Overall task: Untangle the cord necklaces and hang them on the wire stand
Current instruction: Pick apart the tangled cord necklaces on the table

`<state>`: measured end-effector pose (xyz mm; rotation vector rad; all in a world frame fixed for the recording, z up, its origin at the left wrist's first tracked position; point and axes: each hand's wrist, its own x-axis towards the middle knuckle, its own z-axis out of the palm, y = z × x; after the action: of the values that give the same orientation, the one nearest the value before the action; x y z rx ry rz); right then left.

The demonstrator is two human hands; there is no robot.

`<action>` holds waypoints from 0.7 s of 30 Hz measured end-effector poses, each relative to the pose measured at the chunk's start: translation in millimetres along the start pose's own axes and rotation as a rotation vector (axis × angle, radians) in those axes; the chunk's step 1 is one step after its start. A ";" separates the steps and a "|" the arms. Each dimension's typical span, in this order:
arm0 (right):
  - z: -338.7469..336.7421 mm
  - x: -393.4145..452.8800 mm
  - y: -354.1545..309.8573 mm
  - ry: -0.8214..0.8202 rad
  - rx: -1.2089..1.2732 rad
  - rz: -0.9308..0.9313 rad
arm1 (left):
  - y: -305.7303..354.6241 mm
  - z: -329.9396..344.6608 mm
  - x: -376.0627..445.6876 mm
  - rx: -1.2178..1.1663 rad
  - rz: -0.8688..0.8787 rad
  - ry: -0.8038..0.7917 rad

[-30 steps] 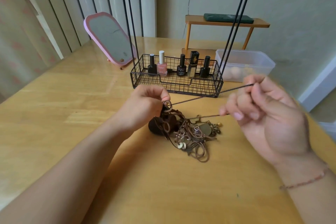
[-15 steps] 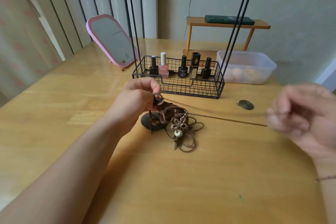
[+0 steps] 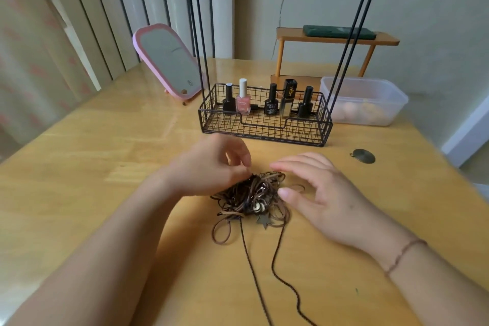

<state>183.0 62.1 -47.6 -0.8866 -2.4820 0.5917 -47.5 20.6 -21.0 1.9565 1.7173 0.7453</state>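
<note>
Two hands back on the cord tangle (image 3: 251, 194): left hand (image 3: 211, 167) pinches strands, right hand (image 3: 315, 190) returns loose-fingered; one dark cord (image 3: 280, 272) now trails free.

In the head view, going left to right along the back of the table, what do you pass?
Pink mirror → wire basket of nail polish bottles → clear plastic tub.
</note>
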 end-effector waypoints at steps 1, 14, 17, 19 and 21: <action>3.4 2.2 1.6 -0.024 -0.033 -0.007 | -0.1 1.6 -0.2 0.061 0.003 -0.041; -43.3 -15.0 4.5 -0.344 0.183 -0.192 | 12.7 -6.4 -10.2 -0.001 0.043 -0.414; -39.5 -15.4 8.2 -0.413 0.223 -0.153 | 14.8 -4.8 -12.6 0.089 0.058 -0.423; -28.8 -12.5 8.2 -0.180 0.131 -0.123 | 15.4 -4.7 -13.2 0.160 0.073 -0.420; -18.7 -8.0 3.1 0.015 0.087 -0.070 | 17.0 -4.6 -14.1 0.184 0.063 -0.443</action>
<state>199.9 63.5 -36.0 -0.7657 -2.4425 0.6615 -38.9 4.1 -8.3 2.1075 1.4982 0.1526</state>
